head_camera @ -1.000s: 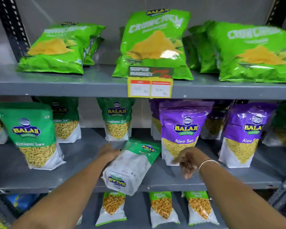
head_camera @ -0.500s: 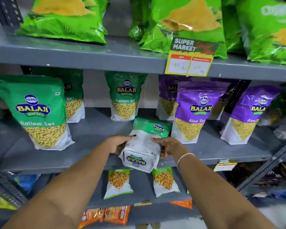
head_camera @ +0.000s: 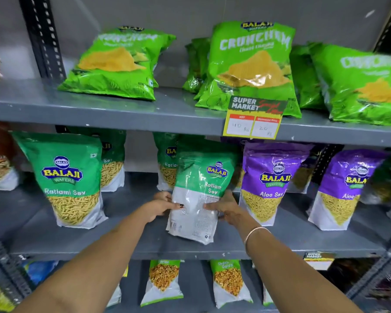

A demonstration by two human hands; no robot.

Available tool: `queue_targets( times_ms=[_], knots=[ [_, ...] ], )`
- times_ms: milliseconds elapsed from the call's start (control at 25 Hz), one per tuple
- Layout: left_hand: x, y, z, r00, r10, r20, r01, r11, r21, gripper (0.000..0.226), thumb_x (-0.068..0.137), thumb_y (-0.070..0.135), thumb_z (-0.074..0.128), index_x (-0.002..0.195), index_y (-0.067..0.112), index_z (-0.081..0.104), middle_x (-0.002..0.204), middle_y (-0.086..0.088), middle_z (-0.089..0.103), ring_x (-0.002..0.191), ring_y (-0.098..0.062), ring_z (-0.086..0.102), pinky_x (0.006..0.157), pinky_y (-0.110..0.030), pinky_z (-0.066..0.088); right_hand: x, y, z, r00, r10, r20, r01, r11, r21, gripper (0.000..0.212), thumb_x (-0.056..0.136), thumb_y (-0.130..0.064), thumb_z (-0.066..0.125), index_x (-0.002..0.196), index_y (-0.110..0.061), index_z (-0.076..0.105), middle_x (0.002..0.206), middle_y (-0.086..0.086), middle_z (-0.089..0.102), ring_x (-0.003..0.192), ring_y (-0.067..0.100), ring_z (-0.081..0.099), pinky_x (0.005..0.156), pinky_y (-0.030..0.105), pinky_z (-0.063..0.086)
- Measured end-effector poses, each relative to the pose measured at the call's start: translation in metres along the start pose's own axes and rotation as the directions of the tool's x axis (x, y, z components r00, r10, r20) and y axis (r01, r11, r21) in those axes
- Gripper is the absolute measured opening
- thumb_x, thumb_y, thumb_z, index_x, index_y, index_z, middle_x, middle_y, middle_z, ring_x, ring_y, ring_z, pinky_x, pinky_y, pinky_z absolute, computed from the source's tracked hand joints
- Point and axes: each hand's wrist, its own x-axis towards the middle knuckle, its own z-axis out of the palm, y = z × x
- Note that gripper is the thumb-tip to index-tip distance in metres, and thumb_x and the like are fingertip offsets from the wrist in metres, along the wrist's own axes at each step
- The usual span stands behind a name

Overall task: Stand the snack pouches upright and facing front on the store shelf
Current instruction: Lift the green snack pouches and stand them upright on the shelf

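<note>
A green and white Ratlami Sev pouch (head_camera: 199, 195) stands nearly upright on the middle shelf (head_camera: 127, 249), its printed back panel toward me. My left hand (head_camera: 165, 205) grips its left edge and my right hand (head_camera: 224, 207) grips its right edge. Another green Ratlami Sev pouch (head_camera: 70, 181) stands upright at the left, facing front. Two purple Aloo Sev pouches (head_camera: 269, 181) (head_camera: 345, 190) stand upright to the right. More green pouches (head_camera: 167, 163) stand behind the held one.
The top shelf carries several green Crunchem bags (head_camera: 251, 68), with a yellow price tag (head_camera: 253, 123) on its edge. Small snack pouches (head_camera: 163, 281) stand on the bottom shelf. Slotted black uprights (head_camera: 43, 37) frame the shelving.
The pouch lay tilted on the shelf under my left hand; both hands took hold of it and raised it to nearly upright, top now up.
</note>
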Motion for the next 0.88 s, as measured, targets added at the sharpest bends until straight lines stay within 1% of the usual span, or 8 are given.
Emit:
queue_targets(
  times_ms=[80,280,400,520,600,720,800,880],
  knots=[
    [0.002,-0.004,0.0,0.992,0.097,-0.079,-0.095,0.995,0.03,0.033,0.072,0.0,0.074,0.08,0.017,0.047,0.084,0.0,0.059,0.076,-0.012,0.053,0.055,-0.014,0.045,0.006,-0.004,0.01,0.991,-0.124,-0.048,0.118,0.986,-0.116,0.067,0.064,0.014,0.076,0.112,-0.001,0.033,0.127,0.024,0.053,0.11,0.028,0.056,0.088,0.044,0.051],
    [0.011,-0.02,-0.008,0.936,0.223,-0.271,-0.21,0.975,0.076,0.041,0.065,-0.009,0.075,0.086,0.011,0.046,0.083,-0.001,0.059,0.079,-0.018,0.057,0.053,-0.009,0.044,0.019,-0.005,0.031,0.974,-0.222,-0.043,0.198,0.93,-0.311,0.06,0.067,0.012,0.074,0.111,0.001,0.035,0.121,0.016,0.06,0.095,0.014,0.052,0.076,0.024,0.042],
    [0.01,-0.021,-0.013,0.947,0.212,-0.241,-0.21,0.977,0.038,0.043,0.066,-0.011,0.074,0.085,0.014,0.044,0.084,0.002,0.058,0.087,-0.02,0.056,0.059,-0.012,0.048,0.028,0.004,0.036,0.974,-0.217,-0.068,0.188,0.936,-0.297,0.058,0.067,0.008,0.076,0.1,-0.009,0.032,0.122,0.017,0.06,0.096,0.016,0.054,0.078,0.024,0.042],
    [0.01,-0.018,-0.023,0.985,0.144,-0.095,-0.139,0.988,0.06,0.044,0.07,-0.011,0.067,0.106,0.008,0.049,0.101,-0.005,0.062,0.094,-0.02,0.056,0.071,-0.022,0.047,0.037,0.012,0.034,0.976,-0.155,-0.154,0.097,0.94,-0.327,0.069,0.067,-0.013,0.082,0.115,0.0,0.035,0.133,0.02,0.048,0.116,0.029,0.052,0.093,0.037,0.048],
    [0.008,-0.015,-0.031,0.993,0.097,-0.061,-0.092,0.993,0.075,0.028,0.078,-0.008,0.057,0.101,0.009,0.058,0.102,-0.008,0.064,0.096,-0.02,0.055,0.071,-0.021,0.043,0.041,0.018,0.035,0.988,-0.014,-0.155,-0.029,0.961,-0.274,0.086,0.071,-0.023,0.08,0.129,0.004,0.023,0.134,0.021,0.045,0.111,0.031,0.054,0.078,0.041,0.057],
    [0.003,-0.017,-0.039,0.998,0.019,-0.067,-0.019,1.0,0.003,0.015,0.088,0.001,0.051,0.093,0.013,0.059,0.086,-0.003,0.063,0.088,-0.018,0.059,0.071,-0.024,0.039,0.04,0.022,0.037,0.996,0.046,-0.073,-0.058,0.982,-0.179,0.061,0.08,-0.018,0.071,0.121,-0.004,0.028,0.119,0.012,0.048,0.09,0.022,0.052,0.041,0.017,0.05],
    [0.001,-0.02,-0.04,0.999,0.011,-0.034,-0.011,1.0,-0.004,0.034,0.086,0.004,0.058,0.119,0.008,0.053,0.088,0.0,0.063,0.086,-0.014,0.06,0.077,-0.028,0.041,0.04,0.023,0.034,0.999,0.042,0.016,-0.039,0.984,-0.177,0.042,0.081,-0.006,0.066,0.116,-0.007,0.042,0.121,0.013,0.05,0.098,0.02,0.052,0.056,0.022,0.054],
    [0.001,-0.022,-0.037,0.999,0.014,-0.051,-0.011,0.999,0.051,0.064,0.08,0.008,0.068,0.136,0.011,0.039,0.115,-0.005,0.058,0.108,-0.018,0.056,0.087,-0.032,0.041,0.045,0.026,0.034,0.988,0.027,0.153,0.028,0.939,-0.344,0.066,0.076,-0.006,0.069,0.136,-0.015,0.042,0.147,0.014,0.036,0.13,0.025,0.04,0.098,0.041,0.05]
  ],
)
